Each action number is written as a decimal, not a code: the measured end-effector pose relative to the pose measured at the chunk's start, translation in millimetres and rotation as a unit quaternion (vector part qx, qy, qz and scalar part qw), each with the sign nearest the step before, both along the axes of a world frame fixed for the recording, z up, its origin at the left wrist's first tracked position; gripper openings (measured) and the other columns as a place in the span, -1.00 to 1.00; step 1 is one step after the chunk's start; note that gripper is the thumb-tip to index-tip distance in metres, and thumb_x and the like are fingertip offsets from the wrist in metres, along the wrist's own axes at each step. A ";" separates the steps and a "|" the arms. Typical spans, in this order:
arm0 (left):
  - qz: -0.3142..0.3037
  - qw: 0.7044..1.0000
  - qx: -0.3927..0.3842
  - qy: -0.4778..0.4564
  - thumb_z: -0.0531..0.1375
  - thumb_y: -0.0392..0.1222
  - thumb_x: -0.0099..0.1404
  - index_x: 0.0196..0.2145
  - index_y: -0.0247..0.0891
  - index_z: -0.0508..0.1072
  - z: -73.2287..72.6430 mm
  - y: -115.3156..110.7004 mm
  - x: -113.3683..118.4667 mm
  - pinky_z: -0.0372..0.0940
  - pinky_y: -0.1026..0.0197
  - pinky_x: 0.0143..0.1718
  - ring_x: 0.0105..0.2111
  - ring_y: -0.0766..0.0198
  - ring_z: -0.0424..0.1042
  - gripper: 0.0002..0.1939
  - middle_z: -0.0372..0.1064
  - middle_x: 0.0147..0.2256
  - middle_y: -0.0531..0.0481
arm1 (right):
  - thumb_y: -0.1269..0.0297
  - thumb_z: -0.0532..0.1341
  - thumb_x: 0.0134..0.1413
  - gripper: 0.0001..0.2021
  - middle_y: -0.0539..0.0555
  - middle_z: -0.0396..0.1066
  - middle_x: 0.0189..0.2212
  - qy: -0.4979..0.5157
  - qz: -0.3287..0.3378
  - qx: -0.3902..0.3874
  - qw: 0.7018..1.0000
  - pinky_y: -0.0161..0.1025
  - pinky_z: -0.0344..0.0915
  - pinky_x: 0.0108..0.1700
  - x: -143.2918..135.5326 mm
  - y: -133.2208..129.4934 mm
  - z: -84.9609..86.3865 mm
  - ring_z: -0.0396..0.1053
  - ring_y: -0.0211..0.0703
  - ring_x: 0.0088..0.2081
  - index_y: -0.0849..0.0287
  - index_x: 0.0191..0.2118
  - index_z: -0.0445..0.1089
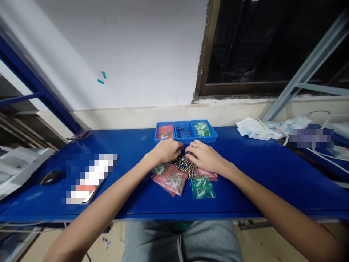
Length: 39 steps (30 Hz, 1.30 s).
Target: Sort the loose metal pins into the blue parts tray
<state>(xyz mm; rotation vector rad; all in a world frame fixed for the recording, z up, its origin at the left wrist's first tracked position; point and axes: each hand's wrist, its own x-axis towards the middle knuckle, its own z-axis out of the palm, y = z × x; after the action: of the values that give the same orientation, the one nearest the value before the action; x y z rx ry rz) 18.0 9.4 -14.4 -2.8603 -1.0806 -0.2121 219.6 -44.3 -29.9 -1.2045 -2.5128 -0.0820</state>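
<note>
Legwear [147, 242], bottom centre of the frame: plain grey, matt fabric, creased across the lap. A pale cord [180, 248] shows at the middle front. Left forearm [109, 203], lower left: bare, slender. Right forearm [261, 200], lower right: likewise. Left hand [168, 150] and right hand [205, 155], centre: bare.

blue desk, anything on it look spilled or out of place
The loose metal pieces look most scattered: they lie heaped on the desk among plastic bags, while similar ones sit in the middle blue tray. Whether spilled or tipped out deliberately, I can't tell. Crumpled white material lies untidily toward the right.
</note>
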 end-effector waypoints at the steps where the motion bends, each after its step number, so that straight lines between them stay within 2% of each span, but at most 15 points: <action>1: 0.005 1.000 0.004 0.009 0.07 -0.26 0.36 -0.17 -0.28 0.53 -2.3 -1.6 2.2 0.27 0.19 -0.45 -0.43 0.11 0.49 -0.76 0.51 -0.40 -0.18 | 0.29 0.09 0.34 -0.81 0.12 0.44 -0.22 -0.003 0.002 0.001 1.000 -0.13 0.27 -0.10 -0.1 0.1 0.3 0.31 -0.02 -0.11 0.16 -0.16 0.45; 6: -0.015 1.000 -0.001 -0.007 0.02 -0.33 0.37 -0.16 -0.33 0.49 -8.1 -3.0 -3.1 0.34 0.18 -0.35 -0.32 0.11 0.51 -0.75 0.51 -0.28 -0.22 | 0.29 0.09 0.35 -0.81 0.13 0.44 -0.23 -0.002 -0.001 0.006 1.000 -0.14 0.27 -0.10 -1.1 -0.3 0.2 0.31 -0.03 -0.11 0.17 -0.18 0.45; 14: -0.050 0.997 -0.021 -0.063 0.04 -0.37 0.33 -0.04 -0.28 0.50 -2.2 -0.9 -17.0 0.37 0.18 -0.22 -0.27 0.19 0.51 -0.67 0.53 -0.22 -0.16 | 0.29 0.08 0.35 -0.81 0.11 0.44 -0.23 0.009 -0.006 -0.006 1.000 -0.16 0.27 -0.12 0.1 0.5 0.4 0.32 -0.05 -0.12 0.15 -0.18 0.45; 17: -0.063 0.996 -0.022 -0.059 0.05 -0.37 0.34 -0.03 -0.23 0.52 -3.1 -1.2 -16.7 0.37 0.17 -0.22 -0.25 0.18 0.51 -0.66 0.52 -0.19 -0.14 | 0.29 0.08 0.35 -0.80 0.12 0.44 -0.24 0.011 -0.006 -0.003 1.000 -0.14 0.27 -0.10 0.4 0.5 1.6 0.32 -0.04 -0.12 0.16 -0.18 0.45; 22: -0.089 0.993 -0.028 -0.069 0.06 -0.31 0.39 -0.12 -0.21 0.57 -5.8 2.3 -18.6 0.34 0.22 -0.27 -0.29 0.22 0.48 -0.72 0.50 -0.25 -0.11 | 0.30 0.08 0.35 -0.81 0.12 0.44 -0.24 0.015 -0.002 0.000 1.000 -0.14 0.28 -0.10 0.9 -0.1 2.5 0.32 -0.05 -0.12 0.16 -0.17 0.44; 28: -0.080 0.995 -0.017 -0.056 0.08 -0.32 0.39 -0.18 -0.19 0.59 -5.3 3.2 -20.1 0.28 0.26 -0.38 -0.36 0.25 0.46 -0.73 0.45 -0.33 -0.07 | 0.29 0.08 0.35 -0.81 0.12 0.44 -0.24 0.009 -0.001 0.001 1.000 -0.12 0.27 -0.06 0.5 0.1 3.6 0.32 -0.05 -0.12 0.17 -0.18 0.44; 35: -0.076 0.995 -0.003 -0.063 0.10 -0.34 0.38 -0.14 -0.15 0.58 -11.9 7.3 -21.1 0.29 0.26 -0.36 -0.34 0.24 0.47 -0.73 0.47 -0.31 -0.06 | 0.31 0.09 0.34 -0.82 0.12 0.45 -0.23 0.019 -0.009 -0.008 1.000 -0.12 0.28 -0.06 0.4 -0.7 6.1 0.33 -0.05 -0.10 0.17 -0.18 0.45; 39: -0.093 0.994 -0.009 -0.061 0.07 -0.37 0.38 -0.16 -0.19 0.57 -14.6 7.9 -20.1 0.30 0.26 -0.34 -0.33 0.24 0.47 -0.72 0.48 -0.31 -0.07 | 0.31 0.10 0.34 -0.82 0.11 0.44 -0.25 0.021 -0.011 -0.004 1.000 -0.12 0.27 -0.06 1.0 -0.3 4.7 0.32 -0.05 -0.12 0.16 -0.19 0.45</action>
<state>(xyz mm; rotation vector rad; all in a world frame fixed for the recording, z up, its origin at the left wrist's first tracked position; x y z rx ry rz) -2.1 17.3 -29.0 -2.9985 -0.8370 -0.3956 220.6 -44.6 -25.2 -1.2246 -2.4664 -0.0509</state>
